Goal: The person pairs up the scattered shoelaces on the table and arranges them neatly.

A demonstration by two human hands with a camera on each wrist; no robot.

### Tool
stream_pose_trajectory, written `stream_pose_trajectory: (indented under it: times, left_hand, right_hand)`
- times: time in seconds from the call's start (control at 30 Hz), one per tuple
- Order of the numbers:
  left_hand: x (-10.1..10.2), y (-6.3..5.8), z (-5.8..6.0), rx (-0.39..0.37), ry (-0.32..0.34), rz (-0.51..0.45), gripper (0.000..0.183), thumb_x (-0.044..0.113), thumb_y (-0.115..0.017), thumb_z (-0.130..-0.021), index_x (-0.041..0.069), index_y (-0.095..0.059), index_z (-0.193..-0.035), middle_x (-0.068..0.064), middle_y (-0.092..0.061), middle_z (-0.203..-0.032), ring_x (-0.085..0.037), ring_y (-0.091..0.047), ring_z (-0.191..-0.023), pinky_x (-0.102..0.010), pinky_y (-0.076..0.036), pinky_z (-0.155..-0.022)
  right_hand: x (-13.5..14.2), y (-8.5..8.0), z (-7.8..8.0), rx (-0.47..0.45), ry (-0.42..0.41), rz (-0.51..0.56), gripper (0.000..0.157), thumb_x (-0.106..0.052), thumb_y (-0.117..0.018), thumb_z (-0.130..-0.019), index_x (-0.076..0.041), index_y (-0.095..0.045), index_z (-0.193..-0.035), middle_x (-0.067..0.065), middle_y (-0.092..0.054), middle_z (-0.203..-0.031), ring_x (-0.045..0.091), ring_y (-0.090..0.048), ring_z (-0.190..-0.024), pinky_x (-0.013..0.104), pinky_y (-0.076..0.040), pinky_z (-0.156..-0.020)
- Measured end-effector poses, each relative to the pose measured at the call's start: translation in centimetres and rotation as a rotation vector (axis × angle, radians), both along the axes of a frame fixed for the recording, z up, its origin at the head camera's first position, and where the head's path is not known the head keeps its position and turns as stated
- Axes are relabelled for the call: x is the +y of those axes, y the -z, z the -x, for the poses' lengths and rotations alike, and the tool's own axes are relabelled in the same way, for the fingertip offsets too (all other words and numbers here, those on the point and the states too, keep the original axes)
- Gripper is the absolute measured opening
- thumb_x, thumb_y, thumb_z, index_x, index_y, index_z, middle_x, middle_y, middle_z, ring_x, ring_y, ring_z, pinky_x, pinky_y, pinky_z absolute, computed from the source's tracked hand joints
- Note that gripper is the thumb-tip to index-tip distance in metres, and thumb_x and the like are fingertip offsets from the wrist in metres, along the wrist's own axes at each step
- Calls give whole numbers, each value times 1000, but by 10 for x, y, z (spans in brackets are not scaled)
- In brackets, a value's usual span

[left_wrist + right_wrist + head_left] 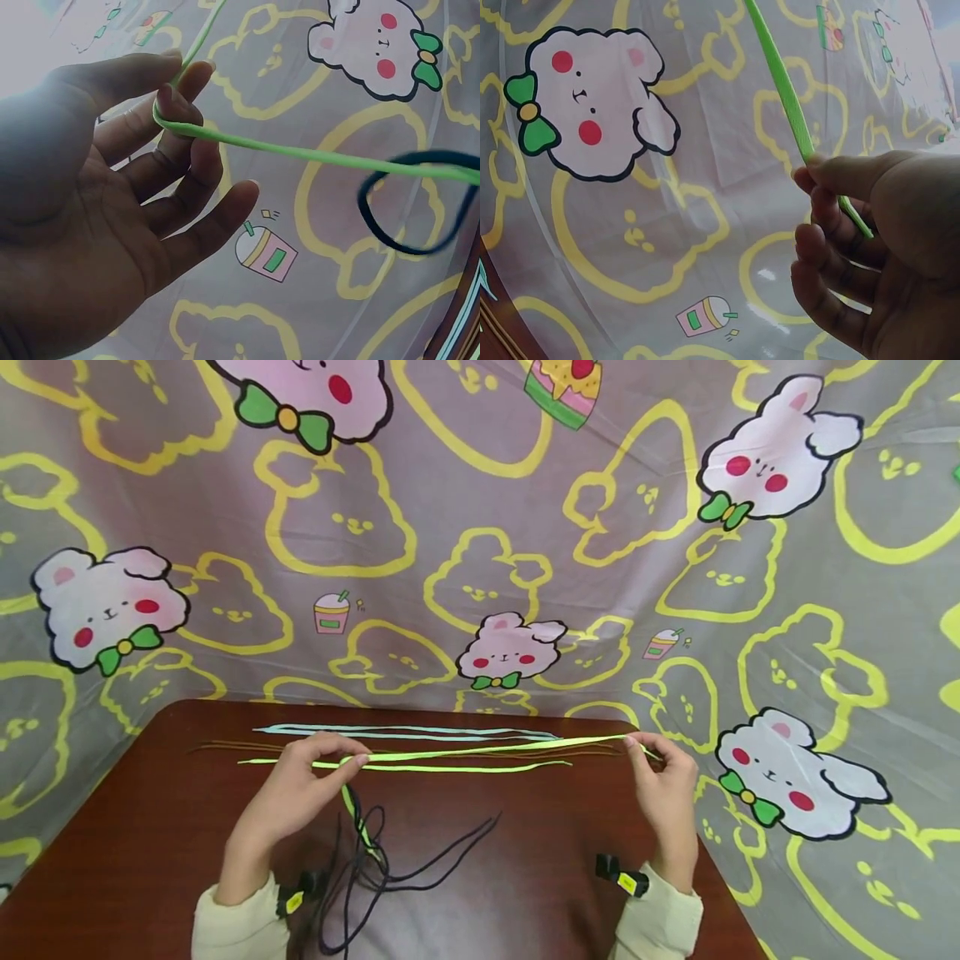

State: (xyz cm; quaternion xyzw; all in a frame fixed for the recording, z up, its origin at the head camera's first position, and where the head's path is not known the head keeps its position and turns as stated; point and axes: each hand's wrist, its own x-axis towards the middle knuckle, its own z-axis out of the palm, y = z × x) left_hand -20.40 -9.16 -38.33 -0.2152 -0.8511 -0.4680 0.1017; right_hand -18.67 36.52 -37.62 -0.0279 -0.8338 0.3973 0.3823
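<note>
Green lace (538, 745) is being pinched taut between left hand (303, 781) and right hand (667, 781), seemingly for straightening; even tension is being called for next. Dark cord (384, 870) beneath left hand is possibly being snagged.

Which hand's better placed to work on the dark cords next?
Left, probably. The left hand pinches the green lace near the dark cords, and the lace's lower part runs down among them. The right hand is farther off, pinching near the lace's end.
</note>
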Motion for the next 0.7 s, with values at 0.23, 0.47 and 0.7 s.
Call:
stream_pose_trajectory:
  times: [0.23,0.47,0.7]
  left_hand:
    - [-1,-1,-3,19,9,-18,11,19,-70,-98,17,-77,-106,3,-72,-108,-10,-63,-103,-28,-51,-85]
    - [-6,-2,-5,-19,6,-48,16,18,-68,-99,10,-77,-111,-3,-71,-105,-8,-57,-86,-26,-50,-69]
    - [-17,-3,-8,28,-58,-46,18,17,-69,-99,11,-77,-113,-5,-72,-111,2,-58,-95,-23,-50,-72]
  right_hand:
    - [4,-2,-3,-34,104,61,17,-15,-71,-96,1,-76,-96,4,-69,-86,-3,-56,-71,6,-47,-67]
    - [12,-2,-5,-39,131,60,19,-17,-71,-97,1,-77,-97,-16,-62,-80,0,-55,-68,9,-47,-66]
    - [17,0,-6,-55,140,61,18,-15,-71,-96,2,-77,-97,-21,-60,-78,-7,-53,-64,8,-44,-62]
